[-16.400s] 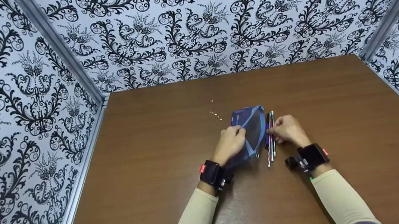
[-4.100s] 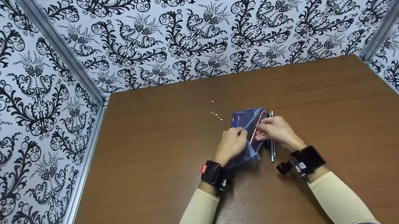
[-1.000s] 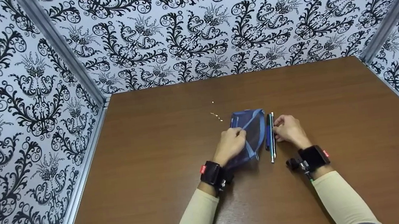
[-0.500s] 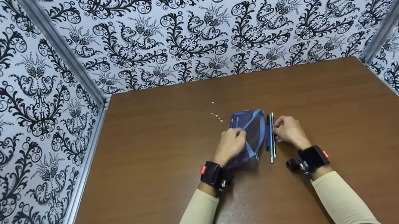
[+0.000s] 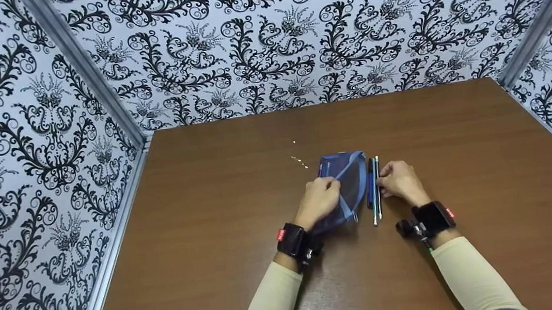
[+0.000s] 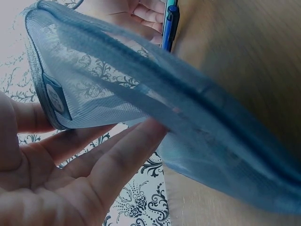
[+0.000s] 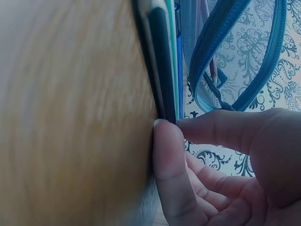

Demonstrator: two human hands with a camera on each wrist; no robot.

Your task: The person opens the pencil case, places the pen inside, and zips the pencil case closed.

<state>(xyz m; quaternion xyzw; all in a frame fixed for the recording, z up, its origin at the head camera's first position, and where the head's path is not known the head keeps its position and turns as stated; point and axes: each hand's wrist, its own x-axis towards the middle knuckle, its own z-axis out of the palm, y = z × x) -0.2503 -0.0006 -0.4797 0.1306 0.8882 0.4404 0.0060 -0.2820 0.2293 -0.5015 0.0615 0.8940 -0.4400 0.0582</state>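
Note:
My left hand grips the side of a blue mesh pencil pouch, whose zipped mouth gapes toward the right. Fingers lie behind the mesh in the left wrist view. Right of the pouch, a blue pen with a dark end, a teal pencil and a dark pencil lie side by side. My right hand pinches the dark pencil between thumb and forefinger, low against the table. Through the pouch's opening, a red pencil shows inside in the right wrist view.
The brown wooden table meets a patterned wall at the back, with another wall on the left. Small pale specks lie beyond the pouch. Each wrist wears a black camera strap.
The red pencil left the row in my right hand and went to the pouch's mouth; that hand is back at the remaining pencils, which have shifted slightly. My left hand stays on the pouch.

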